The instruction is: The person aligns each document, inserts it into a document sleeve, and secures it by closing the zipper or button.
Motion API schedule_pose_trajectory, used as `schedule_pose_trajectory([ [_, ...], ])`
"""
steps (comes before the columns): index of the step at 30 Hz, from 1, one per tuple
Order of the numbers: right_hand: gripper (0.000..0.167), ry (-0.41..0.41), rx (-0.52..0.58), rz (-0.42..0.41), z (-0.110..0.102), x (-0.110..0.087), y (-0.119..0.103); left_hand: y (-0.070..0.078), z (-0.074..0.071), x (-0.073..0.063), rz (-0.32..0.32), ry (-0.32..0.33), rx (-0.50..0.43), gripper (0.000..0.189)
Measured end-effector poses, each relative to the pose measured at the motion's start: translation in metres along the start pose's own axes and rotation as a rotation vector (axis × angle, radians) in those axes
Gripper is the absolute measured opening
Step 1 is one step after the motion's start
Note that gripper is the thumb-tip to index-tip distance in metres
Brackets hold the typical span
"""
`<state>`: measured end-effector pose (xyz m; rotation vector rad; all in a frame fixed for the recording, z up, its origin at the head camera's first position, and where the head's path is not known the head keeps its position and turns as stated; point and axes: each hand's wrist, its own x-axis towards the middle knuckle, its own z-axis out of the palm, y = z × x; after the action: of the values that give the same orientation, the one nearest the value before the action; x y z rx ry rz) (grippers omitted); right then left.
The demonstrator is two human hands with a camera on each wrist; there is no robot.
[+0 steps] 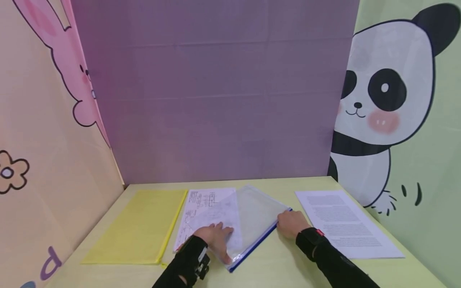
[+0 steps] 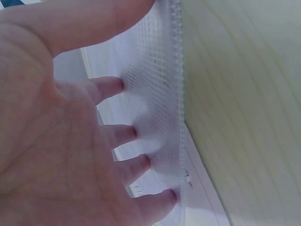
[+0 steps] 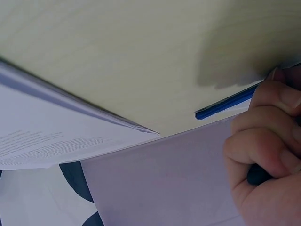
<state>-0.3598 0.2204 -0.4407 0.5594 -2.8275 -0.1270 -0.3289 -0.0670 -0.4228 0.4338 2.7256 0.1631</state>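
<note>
A clear mesh zip file bag (image 1: 257, 208) with a blue zip edge (image 3: 228, 102) lies slanted on the table, partly over a sheet with handwriting and diagrams (image 1: 201, 200). My left hand (image 1: 216, 238) rests on the bag's lower left part with spread fingers; in the left wrist view its fingertips (image 2: 129, 133) press the mesh. My right hand (image 1: 291, 224) has curled fingers and pinches the blue edge near its upper right end. Something dark (image 3: 258, 174) shows inside those curled fingers; its kind cannot be told.
A yellow file bag (image 1: 133, 228) lies on the left of the table (image 1: 266, 260). At the right lies a printed white sheet (image 1: 345, 224). A purple panel (image 1: 223, 100) stands behind the table, between walls with cartoon animals.
</note>
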Motion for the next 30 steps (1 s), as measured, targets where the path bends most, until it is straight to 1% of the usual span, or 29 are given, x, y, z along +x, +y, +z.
schedule_pose_trajectory([
  [3, 0.023, -0.014, -0.012, 0.008, 0.0, 0.0, 0.001, 0.001, -0.001, -0.002, 0.006, -0.004, 0.001, 0.094],
  [10, 0.024, -0.031, -0.022, 0.024, -0.003, -0.001, 0.003, 0.005, -0.008, -0.014, 0.006, -0.012, -0.007, 0.094],
  [13, 0.023, -0.033, -0.002, 0.026, -0.003, -0.001, 0.005, 0.005, -0.008, -0.014, 0.001, -0.012, -0.01, 0.093],
  [16, 0.023, -0.031, 0.006, 0.047, 0.0, 0.001, 0.009, 0.006, -0.008, -0.014, -0.007, -0.016, -0.018, 0.092],
  [19, 0.022, -0.049, 0.004, 0.078, 0.004, 0.003, 0.014, 0.006, -0.008, -0.014, -0.006, -0.014, -0.009, 0.092],
  [22, 0.021, -0.062, 0.01, 0.089, 0.006, 0.005, 0.017, 0.007, -0.009, -0.014, -0.013, -0.015, -0.007, 0.092],
  [28, 0.023, -0.068, 0.037, 0.088, 0.001, 0.006, 0.016, 0.007, -0.01, -0.015, -0.014, -0.024, -0.021, 0.091],
  [30, 0.023, -0.074, 0.038, 0.094, 0.0, 0.006, 0.016, 0.006, -0.011, -0.016, -0.008, -0.019, -0.021, 0.092],
])
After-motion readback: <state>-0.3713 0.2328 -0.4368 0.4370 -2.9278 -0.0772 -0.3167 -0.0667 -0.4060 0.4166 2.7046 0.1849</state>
